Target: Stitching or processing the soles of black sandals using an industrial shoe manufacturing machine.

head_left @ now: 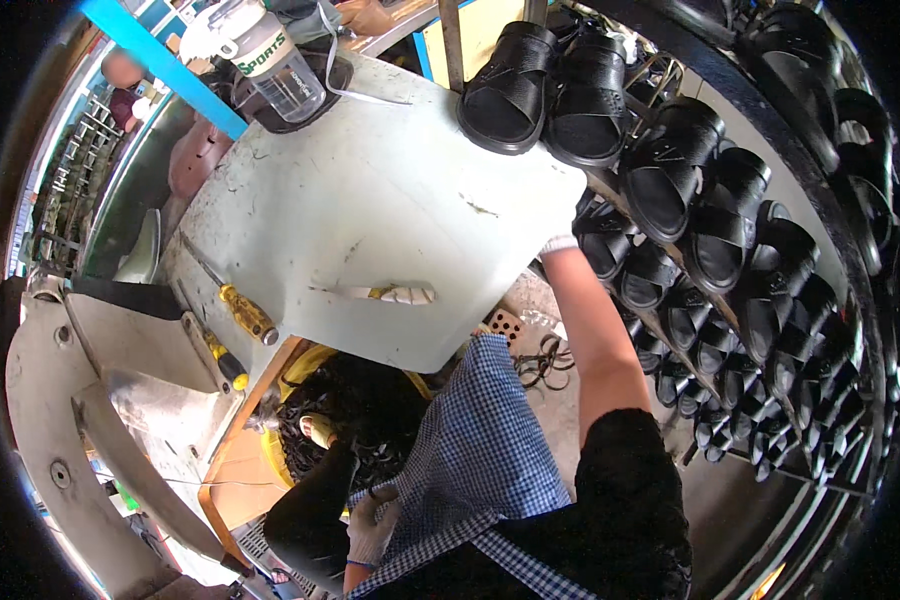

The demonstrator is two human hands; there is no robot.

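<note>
My right hand (558,243) wears a white glove. Only its cuff shows at the right edge of the pale worktop (390,190); the fingers are hidden behind that edge. My bare right forearm runs up beside a rack of black sandals (710,230). My left hand (372,522), also in a white glove, lies low against my blue checked apron (480,450), beside a dark knee. A thin dark strap seems to touch its fingers, but I cannot tell whether it is gripped. A yellow basket of black straps (355,400) sits just above that hand.
Two black sandals (555,85) stand on the worktop's far corner. Two yellow-handled screwdrivers (242,312) lie at its left edge. A clear drinking bottle (275,60) stands at the back left. A pale object (402,295) lies by a slit in the worktop. Grey metal machine parts (100,400) fill the left.
</note>
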